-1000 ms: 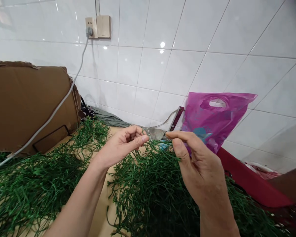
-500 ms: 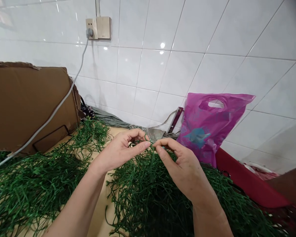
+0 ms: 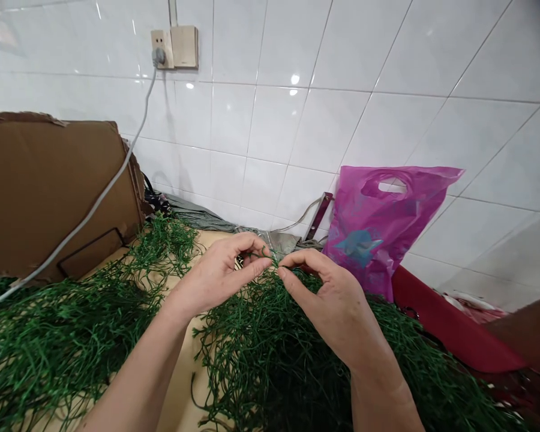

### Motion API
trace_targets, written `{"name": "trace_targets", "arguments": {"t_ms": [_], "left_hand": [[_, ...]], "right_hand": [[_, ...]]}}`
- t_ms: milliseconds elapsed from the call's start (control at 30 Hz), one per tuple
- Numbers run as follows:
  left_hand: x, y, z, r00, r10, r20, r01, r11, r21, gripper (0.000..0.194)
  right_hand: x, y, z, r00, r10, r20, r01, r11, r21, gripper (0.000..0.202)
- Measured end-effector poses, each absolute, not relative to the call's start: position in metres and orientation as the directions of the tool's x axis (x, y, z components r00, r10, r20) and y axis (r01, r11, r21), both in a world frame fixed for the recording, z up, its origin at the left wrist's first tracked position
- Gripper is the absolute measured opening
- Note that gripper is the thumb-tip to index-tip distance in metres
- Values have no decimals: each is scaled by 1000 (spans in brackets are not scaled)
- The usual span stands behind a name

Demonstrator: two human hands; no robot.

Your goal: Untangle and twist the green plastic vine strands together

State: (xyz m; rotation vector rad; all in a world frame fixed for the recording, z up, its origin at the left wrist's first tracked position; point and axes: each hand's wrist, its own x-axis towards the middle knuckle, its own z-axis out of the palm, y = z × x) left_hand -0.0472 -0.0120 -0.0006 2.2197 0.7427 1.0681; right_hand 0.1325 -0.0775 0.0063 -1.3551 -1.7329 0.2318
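Near the middle of the view, my left hand (image 3: 227, 273) pinches a thin green strand (image 3: 274, 261) between thumb and fingertips. My right hand (image 3: 326, 294) comes in from the other side, thumb and forefinger closed on the same strand, its tips almost touching the left ones. Beneath both hands lies a large heap of tangled green strands (image 3: 252, 342) with small branching ends. A second green pile (image 3: 72, 336) spreads to the left of my left forearm. Part of the strand is hidden behind my fingers.
A brown cardboard box (image 3: 49, 192) stands at the left, crossed by a grey cable (image 3: 103, 195) from a wall socket (image 3: 159, 45). Against the tiled wall at the right stands a purple plastic bag (image 3: 387, 222), beside a red surface (image 3: 450, 330). Grey cloth (image 3: 198, 213) lies along the wall.
The strand between my fingertips has shifted slightly, and its small loop by my left fingertips has changed shape. Both hands stay close together. The whole view has shifted a little.
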Motion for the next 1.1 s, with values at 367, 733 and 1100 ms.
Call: {"name": "trace_targets", "arguments": {"t_ms": [367,733,1100], "left_hand": [[-42,-23,5,553,657,513,162,-689,707,16],[-59,-23,12,431,747,506,84,-592,801,16],[-47,-21,6,508,714,482,154,-626,764,16]], "right_hand": [[130,-71,2,112,828,549,585,392,-710,8],[191,-82,7,61,923,381,681,240,-692,16],[144,-96,12,-136,669,730,820,490,-296,26]]}}
